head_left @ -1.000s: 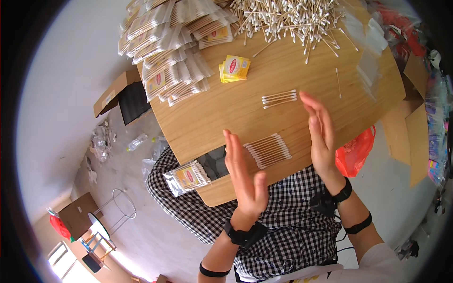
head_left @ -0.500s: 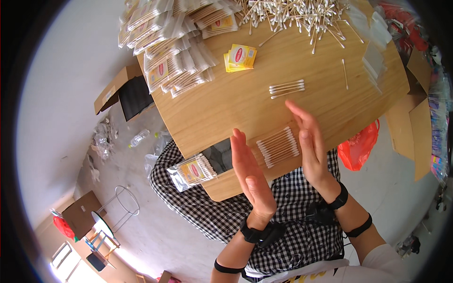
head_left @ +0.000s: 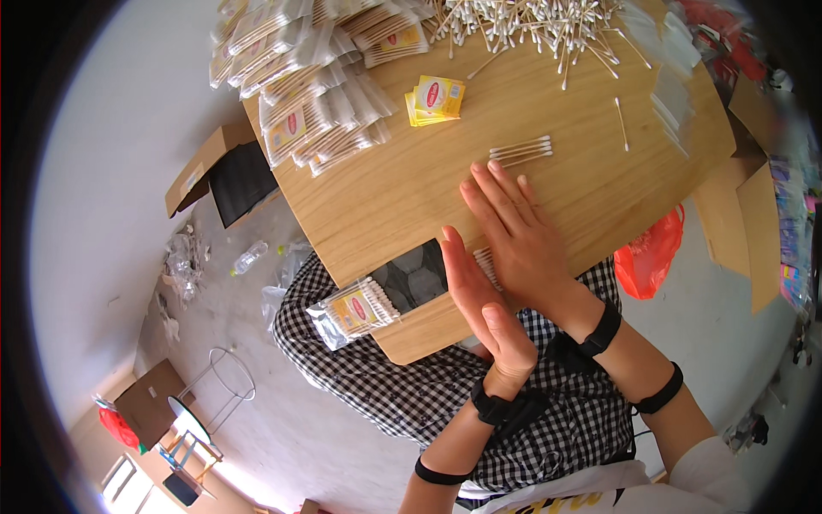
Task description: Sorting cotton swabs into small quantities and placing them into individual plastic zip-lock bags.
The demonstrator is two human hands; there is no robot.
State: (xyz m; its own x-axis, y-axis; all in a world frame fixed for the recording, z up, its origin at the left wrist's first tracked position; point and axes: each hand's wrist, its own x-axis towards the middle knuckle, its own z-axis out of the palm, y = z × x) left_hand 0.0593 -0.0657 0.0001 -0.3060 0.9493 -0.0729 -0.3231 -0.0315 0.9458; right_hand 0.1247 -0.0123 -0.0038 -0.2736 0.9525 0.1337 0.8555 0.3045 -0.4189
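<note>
My right hand is stretched out flat, palm down, over a row of cotton swabs near the table's front edge. It hides most of that row; whether it touches the swabs I cannot tell. Beside it on the left stands my left hand, on edge, fingers straight, holding nothing. A smaller row of swabs lies just beyond my right fingertips. To the left of my left hand are a dark patterned patch and a clear pack of swabs with a yellow card.
Filled swab packs are heaped at the far left, next to yellow cards. A loose pile of swabs lies at the back. One swab and clear bags lie on the right. A red bag hangs beside the table.
My right hand has turned palm down and moved left over the swab row, covering most of it. My left hand has shifted right, closer to it.
</note>
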